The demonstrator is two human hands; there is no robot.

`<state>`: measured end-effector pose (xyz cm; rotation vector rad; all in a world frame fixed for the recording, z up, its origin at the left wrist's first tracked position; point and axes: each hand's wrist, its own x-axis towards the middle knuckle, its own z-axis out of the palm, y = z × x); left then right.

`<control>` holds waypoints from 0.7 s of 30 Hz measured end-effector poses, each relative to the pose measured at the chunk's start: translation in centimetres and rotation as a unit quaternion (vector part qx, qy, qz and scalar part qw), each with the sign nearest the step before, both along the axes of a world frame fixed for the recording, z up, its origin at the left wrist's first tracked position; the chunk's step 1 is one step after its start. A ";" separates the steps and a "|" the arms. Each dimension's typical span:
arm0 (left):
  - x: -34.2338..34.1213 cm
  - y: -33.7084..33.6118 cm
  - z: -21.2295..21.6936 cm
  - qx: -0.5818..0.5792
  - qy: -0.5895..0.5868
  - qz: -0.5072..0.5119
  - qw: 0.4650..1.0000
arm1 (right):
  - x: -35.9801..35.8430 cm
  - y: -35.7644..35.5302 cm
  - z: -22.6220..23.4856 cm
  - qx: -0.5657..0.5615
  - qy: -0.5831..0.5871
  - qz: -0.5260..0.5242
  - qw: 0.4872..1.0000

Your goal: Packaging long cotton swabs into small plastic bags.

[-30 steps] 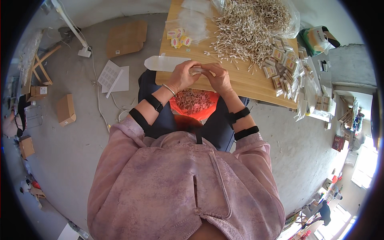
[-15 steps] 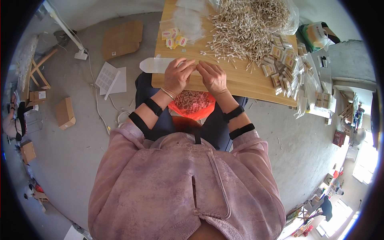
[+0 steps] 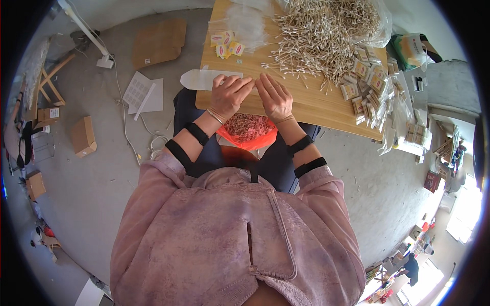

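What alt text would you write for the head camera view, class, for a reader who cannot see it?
Seen from above, a seated person in a pink top presses the left hand and right hand flat on a clear plastic sleeve at the edge of a wooden table. A heap of cotton swabs and small filled packets lie beyond; a red bag rests in the lap.

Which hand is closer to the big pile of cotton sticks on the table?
The right hand. It rests on the table just below the near edge of the pile of cotton sticks. The left hand lies farther left, on a clear packet.
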<state>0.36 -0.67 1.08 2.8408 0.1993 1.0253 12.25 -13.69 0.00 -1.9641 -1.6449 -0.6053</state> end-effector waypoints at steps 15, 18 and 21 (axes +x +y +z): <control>-0.1 0.2 0.2 -0.038 0.018 -0.024 0.999 | -0.1 -0.3 0.2 -0.009 0.024 -0.006 1.000; -0.2 0.3 1.0 -0.042 0.024 -0.027 0.998 | 0.0 -0.1 0.9 -0.011 0.028 0.000 1.000; -0.6 0.3 1.0 -0.010 0.034 -0.034 0.999 | -0.9 -0.6 0.9 -0.014 0.028 0.001 1.000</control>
